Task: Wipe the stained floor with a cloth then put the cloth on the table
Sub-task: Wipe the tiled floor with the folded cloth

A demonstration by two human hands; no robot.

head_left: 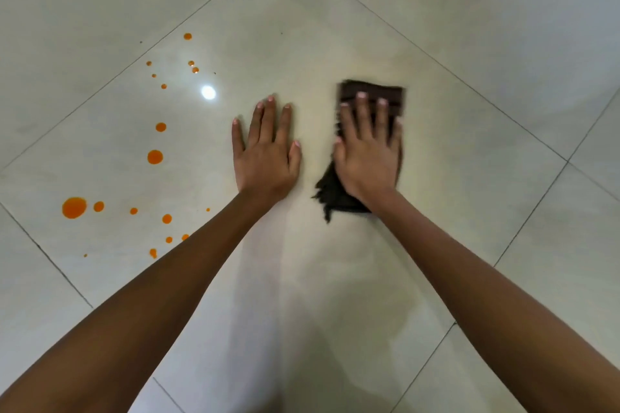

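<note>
Cloth (370,88): dark brown, flat on the floor (335,27), right of centre, under one palm. Orange stains (74,207) dot the tile's left side, unwiped. Left hand (265,154): flat on bare tile, fingers straight, grasping nothing, likely bracing. Right hand (367,157): fingers spread and straight, pressing the cloth, not clutching it. Both arms reach forward. Advice: sweep leftward with even palm pressure, gathering drops rather than smearing.

I find no text, label, brand or number to read here. The dark brown cloth (335,198) and glossy cream floor tiles (335,27) show none.
</note>
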